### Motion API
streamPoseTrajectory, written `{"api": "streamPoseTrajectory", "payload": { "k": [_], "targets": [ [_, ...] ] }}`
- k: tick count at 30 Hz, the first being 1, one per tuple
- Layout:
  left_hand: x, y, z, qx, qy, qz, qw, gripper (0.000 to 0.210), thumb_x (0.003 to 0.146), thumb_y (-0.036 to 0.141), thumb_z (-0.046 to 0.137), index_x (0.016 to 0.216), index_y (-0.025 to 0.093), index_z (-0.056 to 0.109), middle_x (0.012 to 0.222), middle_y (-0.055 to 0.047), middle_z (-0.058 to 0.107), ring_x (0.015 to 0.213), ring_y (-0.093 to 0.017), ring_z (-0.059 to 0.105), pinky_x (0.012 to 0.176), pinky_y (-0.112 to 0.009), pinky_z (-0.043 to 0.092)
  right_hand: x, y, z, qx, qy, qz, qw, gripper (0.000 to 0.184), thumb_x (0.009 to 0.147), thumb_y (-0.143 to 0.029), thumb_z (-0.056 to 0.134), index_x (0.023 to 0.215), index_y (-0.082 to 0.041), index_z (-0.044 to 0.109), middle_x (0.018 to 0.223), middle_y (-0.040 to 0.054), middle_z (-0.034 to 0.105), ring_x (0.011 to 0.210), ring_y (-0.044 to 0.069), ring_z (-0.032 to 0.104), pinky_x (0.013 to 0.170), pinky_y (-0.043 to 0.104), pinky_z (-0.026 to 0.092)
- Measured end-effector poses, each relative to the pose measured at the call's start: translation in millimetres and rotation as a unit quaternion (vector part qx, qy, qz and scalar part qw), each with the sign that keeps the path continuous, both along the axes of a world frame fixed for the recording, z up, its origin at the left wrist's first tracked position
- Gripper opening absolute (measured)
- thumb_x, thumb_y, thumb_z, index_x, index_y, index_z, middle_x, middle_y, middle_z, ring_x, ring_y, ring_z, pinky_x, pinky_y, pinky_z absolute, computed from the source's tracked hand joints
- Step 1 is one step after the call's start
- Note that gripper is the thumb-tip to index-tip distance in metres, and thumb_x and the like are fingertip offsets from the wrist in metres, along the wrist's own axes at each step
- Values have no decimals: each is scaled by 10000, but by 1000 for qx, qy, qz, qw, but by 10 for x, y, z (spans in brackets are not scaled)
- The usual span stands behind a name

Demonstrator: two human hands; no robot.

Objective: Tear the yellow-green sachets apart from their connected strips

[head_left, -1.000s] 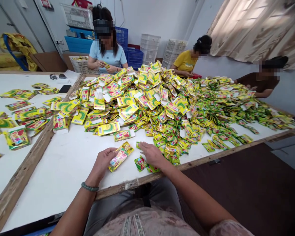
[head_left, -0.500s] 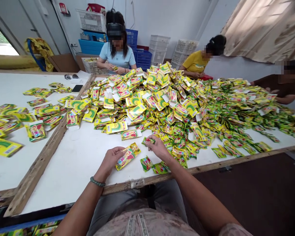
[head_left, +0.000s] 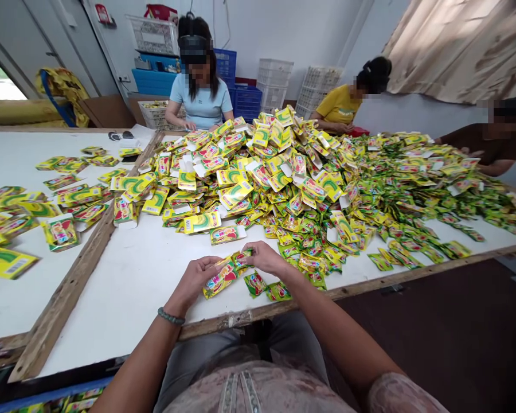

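My left hand [head_left: 196,281] is closed around the left side of a yellow printed box [head_left: 220,279], held just above the white tabletop near the front edge. My right hand [head_left: 263,258] pinches a small green-and-yellow sachet [head_left: 243,259] at the box's upper right end. The fingers partly hide the sachet, and I cannot tell how far it is inside the box. Just below my right hand, a loose sachet [head_left: 254,283] and another sachet [head_left: 278,291] lie on the table.
A big heap of yellow boxes [head_left: 236,192] fills the table's middle, with green sachets [head_left: 395,189] spreading right. More boxes [head_left: 61,232] lie left beyond a wooden strip [head_left: 71,287]. Across the table work a person in light blue [head_left: 204,103], one in yellow [head_left: 337,109] and one in brown [head_left: 499,143].
My right hand has moved left with the sachet, up to the end of the box. The left hand stays on the box. The person in light blue has lowered a hand to the table.
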State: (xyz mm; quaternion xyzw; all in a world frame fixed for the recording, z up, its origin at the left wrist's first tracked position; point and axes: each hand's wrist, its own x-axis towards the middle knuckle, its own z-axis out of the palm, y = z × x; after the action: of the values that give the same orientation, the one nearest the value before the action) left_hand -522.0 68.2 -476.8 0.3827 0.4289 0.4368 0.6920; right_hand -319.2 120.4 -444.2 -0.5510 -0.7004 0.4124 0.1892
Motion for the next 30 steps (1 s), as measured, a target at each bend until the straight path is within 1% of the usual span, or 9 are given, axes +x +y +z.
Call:
{"api": "streamPoseTrajectory", "payload": {
  "k": [3,7,9,13,17,20,25,27,30],
  "targets": [
    [-14,4,-6,1,-12,6,1000,388,606,340,784,922,141,676,834,-49,725,666,-147,636,645,-240,477,-30,11,38,73,-12,-20,997,252,615,-318,712,783,-154,621,517,-82,390,496,73,339,494,207,247],
    [-46,-8,-16,-9,-43,13,999,396,607,336,785,927,135,671,792,-47,722,624,-134,625,601,-228,466,-20,-35,86,7,72,12,997,331,686,-407,662,894,-165,576,519,-84,399,470,79,377,461,197,264],
    [-45,-18,-9,-13,-50,12,999,404,605,329,787,936,130,669,810,-55,724,646,-139,632,619,-231,471,4,-67,95,2,70,29,997,341,708,-421,649,926,-174,563,553,-70,444,500,91,420,469,197,284],
    [-17,-19,21,-8,-42,3,999,411,597,327,790,935,123,676,840,-64,726,670,-146,637,646,-237,474,-19,-155,104,131,-57,23,989,302,751,-332,627,1016,-200,568,661,-33,527,605,122,484,565,223,358],
    [-6,-9,8,-4,-36,19,999,374,584,325,796,880,123,689,804,-49,723,663,-139,630,641,-228,465,-117,-250,87,237,-102,64,964,374,829,-212,511,1202,-199,498,975,66,618,866,178,560,777,287,416],
    [-12,-9,-21,-11,-47,21,999,372,585,326,795,876,122,688,788,-46,721,639,-130,624,623,-223,462,-121,-265,74,216,-55,72,972,407,827,-219,515,1232,-210,478,1103,73,603,962,181,558,856,299,415],
    [-20,-19,0,-14,-69,14,997,389,593,307,794,906,109,676,807,-57,721,642,-123,624,616,-214,464,-31,-189,116,113,54,58,990,531,739,-232,623,1248,-244,475,1094,36,602,1002,175,543,832,279,438],
    [-28,-23,19,-17,-74,17,997,395,590,299,797,910,105,673,809,-60,720,637,-120,623,607,-210,461,-25,-177,137,118,68,66,989,530,723,-205,625,1236,-243,498,1102,30,601,991,168,541,810,264,441],
    [-38,-32,30,-15,-78,26,997,396,604,307,789,924,106,668,816,-63,719,636,-122,626,607,-212,463,-74,-217,141,169,50,64,982,502,726,-182,606,1220,-238,536,1156,26,592,954,158,548,816,259,433]
  ]
}}
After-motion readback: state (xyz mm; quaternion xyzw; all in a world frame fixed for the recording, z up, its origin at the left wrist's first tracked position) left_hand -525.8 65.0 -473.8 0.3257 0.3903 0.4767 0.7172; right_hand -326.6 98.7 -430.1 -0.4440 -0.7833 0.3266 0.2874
